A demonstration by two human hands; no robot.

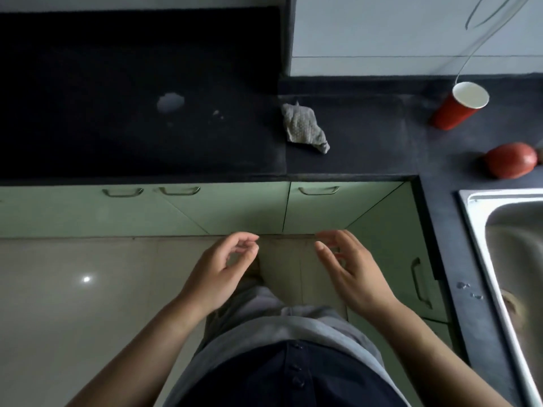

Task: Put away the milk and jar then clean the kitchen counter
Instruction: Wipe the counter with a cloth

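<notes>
A crumpled grey cloth [304,126] lies on the dark kitchen counter [367,142] near its inner corner. A pale spill [170,102] with a few small specks beside it marks the counter to the cloth's left. My left hand [221,268] and my right hand [351,268] hover low in front of me over the floor, well short of the counter, fingers loosely curled and apart, holding nothing. No milk or jar is in view.
A red paper cup [458,106] stands at the back right of the counter, with a red fruit [510,160] nearer. A steel sink [499,259] is set into the right counter. Green cabinet doors with handles [318,190] run below the counter.
</notes>
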